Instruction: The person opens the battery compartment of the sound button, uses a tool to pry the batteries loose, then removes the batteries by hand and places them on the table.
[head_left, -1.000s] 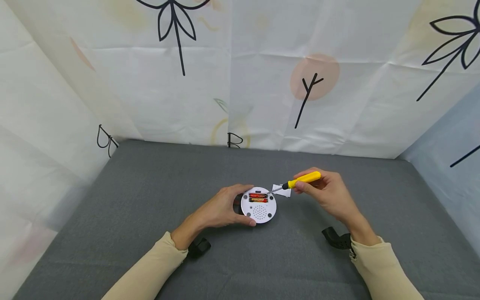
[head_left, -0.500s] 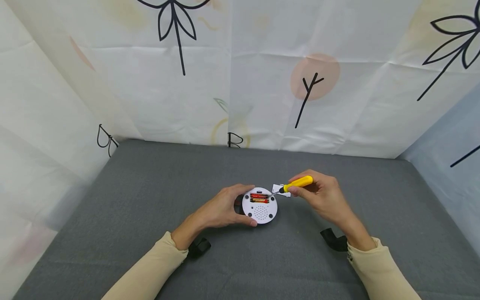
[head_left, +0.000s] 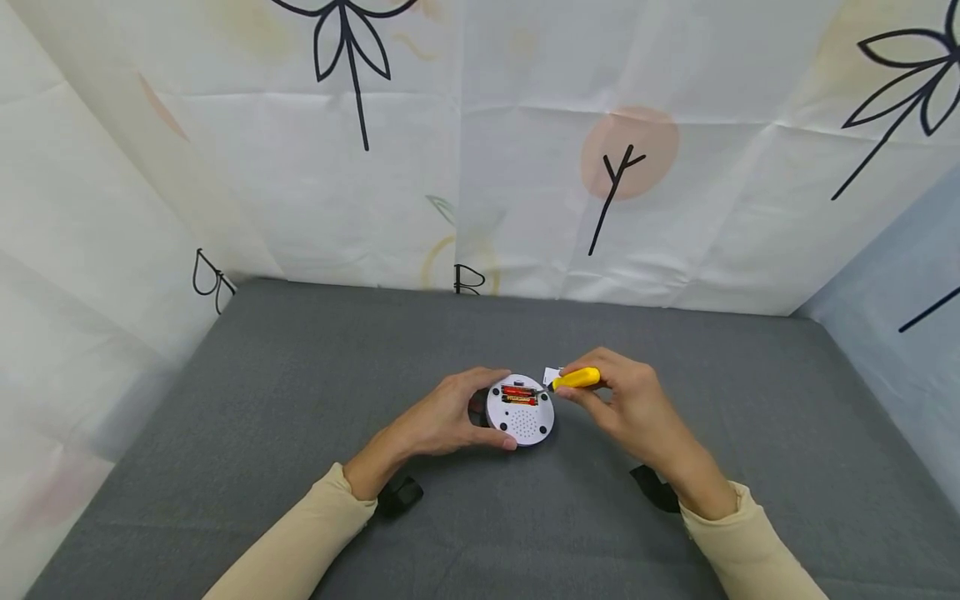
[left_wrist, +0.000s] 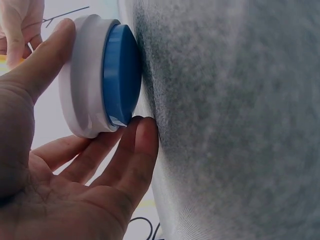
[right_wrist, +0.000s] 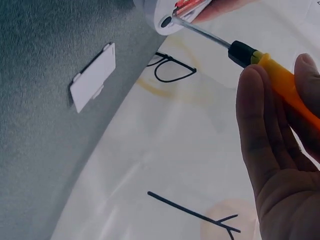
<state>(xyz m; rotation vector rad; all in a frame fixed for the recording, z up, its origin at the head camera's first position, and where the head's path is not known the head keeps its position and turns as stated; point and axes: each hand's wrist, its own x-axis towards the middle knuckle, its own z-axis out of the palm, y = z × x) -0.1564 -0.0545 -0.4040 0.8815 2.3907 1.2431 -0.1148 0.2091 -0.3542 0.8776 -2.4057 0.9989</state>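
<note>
My left hand (head_left: 448,417) holds a round white sound button (head_left: 522,427) by its rim, thumb on one side and fingers on the other. Its underside faces up, showing speaker holes, dark feet and two red batteries (head_left: 519,396) in an uncovered compartment. In the left wrist view, the button's blue dome (left_wrist: 121,75) faces the grey cloth. Between thumb and fingers, my right hand (head_left: 630,404) pinches a yellow-handled screwdriver (right_wrist: 280,77). Its metal shaft (right_wrist: 205,34) reaches to the compartment, with the tip at the end of the batteries.
A small white battery cover (right_wrist: 95,77) lies on the grey cloth (head_left: 337,350) just beyond the button, partly behind my right hand in the head view. A white printed curtain (head_left: 525,208) rises behind the table.
My right hand has moved left with the screwdriver, closer to the button, and now overlaps part of the battery cover. The left hand and the button have barely shifted.
</note>
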